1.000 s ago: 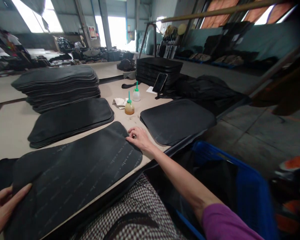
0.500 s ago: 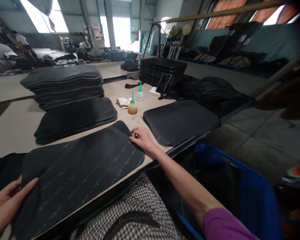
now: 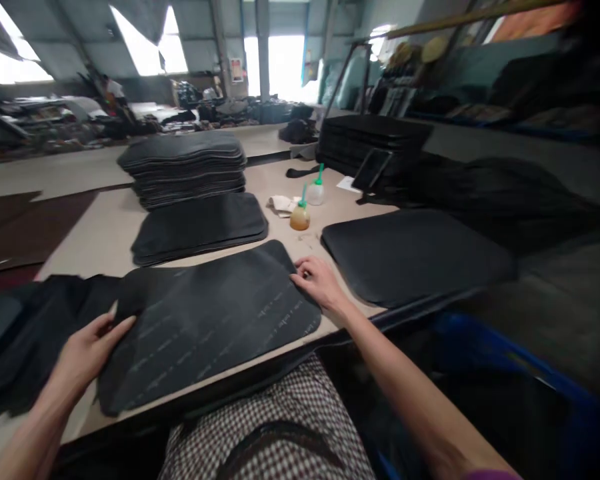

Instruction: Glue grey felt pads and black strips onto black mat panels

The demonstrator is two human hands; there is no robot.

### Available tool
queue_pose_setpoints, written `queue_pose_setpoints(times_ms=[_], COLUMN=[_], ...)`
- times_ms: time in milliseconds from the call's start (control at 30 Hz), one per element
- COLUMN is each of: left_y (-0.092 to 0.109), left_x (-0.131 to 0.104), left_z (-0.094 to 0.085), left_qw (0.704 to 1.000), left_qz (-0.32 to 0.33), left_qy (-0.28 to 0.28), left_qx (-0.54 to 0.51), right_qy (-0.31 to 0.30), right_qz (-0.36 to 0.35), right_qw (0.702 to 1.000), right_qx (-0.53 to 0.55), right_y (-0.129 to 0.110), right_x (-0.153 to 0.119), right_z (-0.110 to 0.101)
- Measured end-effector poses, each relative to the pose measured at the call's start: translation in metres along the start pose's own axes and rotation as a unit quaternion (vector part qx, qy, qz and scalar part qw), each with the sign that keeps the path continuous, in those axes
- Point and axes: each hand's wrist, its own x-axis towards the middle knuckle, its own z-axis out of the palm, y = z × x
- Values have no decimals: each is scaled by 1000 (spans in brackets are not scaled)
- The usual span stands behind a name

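A black panel (image 3: pixel 215 320) with rows of pale printed lettering lies flat near the table's front edge. At its left edge my left hand (image 3: pixel 93 343) has thumb and fingers closed on the panel. My right hand (image 3: pixel 317 283) pinches the panel's right edge, fingers curled. Behind the panel lies a low pile of black panels (image 3: pixel 200 227), with a taller stack (image 3: pixel 185 167) beyond it. Another black panel pile (image 3: pixel 415 257) is to the right of my right hand. Two squeeze bottles with green nozzles, one amber (image 3: pixel 300 219) and one clear (image 3: pixel 316 193), stand behind the panel.
A phone (image 3: pixel 373 169) leans against a dark stack (image 3: pixel 375 140) at the back right. Dark cloth (image 3: pixel 45 327) lies at the left. A blue crate (image 3: pixel 520 380) sits below the table on the right. A person (image 3: pixel 115 93) is far off.
The view has turned left, so the scene sits further right. More dark cloth and a brown sheet show at the left. Both hands remain at the panel's edges.
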Motion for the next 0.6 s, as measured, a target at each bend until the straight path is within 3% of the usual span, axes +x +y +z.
queue_pose_setpoints(times_ms=[67,133,300,600], left_y=[21,28,11,-5], left_x=[-10,-11,-4,-5], left_z=[-4,-5,-5,14], left_qw=[997,992,992,984], left_qz=[49,77,122,155], left_qy=[-27,-34,5,60], left_qx=[-52,-90,-45,60], right_qy=[-3,-6,-24,-45], right_qz=[-14,-33,-34,-16], right_qw=[1000,999,999,997], right_qx=[26,24,-21,-59], right_y=[5,15,39,49], right_x=[0,2,6,8], right_z=[1,6,17,16])
